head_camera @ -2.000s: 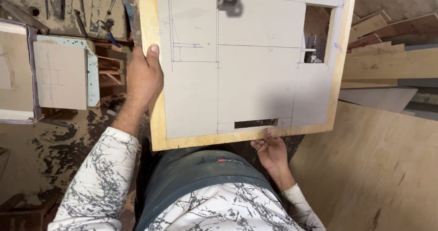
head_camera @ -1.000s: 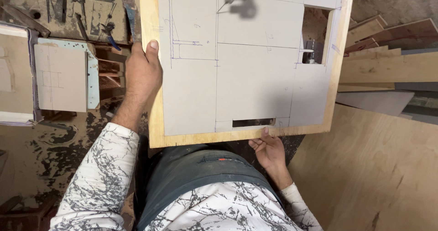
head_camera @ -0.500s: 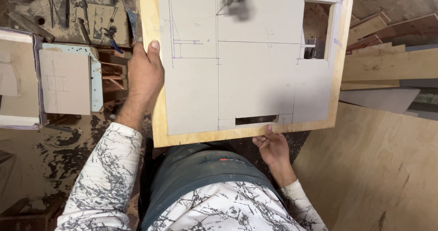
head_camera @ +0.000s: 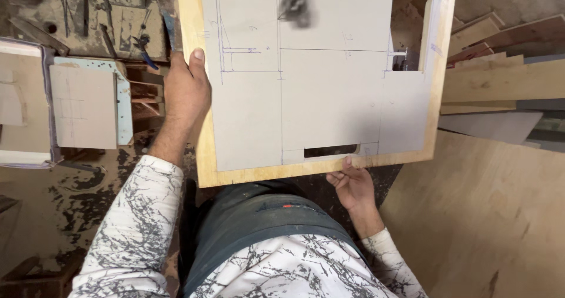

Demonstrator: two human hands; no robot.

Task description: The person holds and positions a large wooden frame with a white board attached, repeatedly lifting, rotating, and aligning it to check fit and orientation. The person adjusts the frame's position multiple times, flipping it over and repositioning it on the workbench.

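A square plywood board (head_camera: 329,92) with a grey laminate face, pencil lines, a square cut-out at its upper right and a narrow slot near its lower edge lies in front of me. My left hand (head_camera: 183,92) grips its left edge, thumb on top. My right hand (head_camera: 352,187) holds the near edge from below, just right of the slot. A blurred dark object (head_camera: 294,3) is at the top of the board.
To the left stands a smaller grey panel with a pale blue edge (head_camera: 85,105), with hand tools (head_camera: 141,39) on a dirty bench behind it. Wood planks (head_camera: 500,80) are stacked at the right, above a large plywood sheet (head_camera: 488,215).
The board and both hands have stayed almost still, with a slight shift of the view. The dark object at the top has become blurred.
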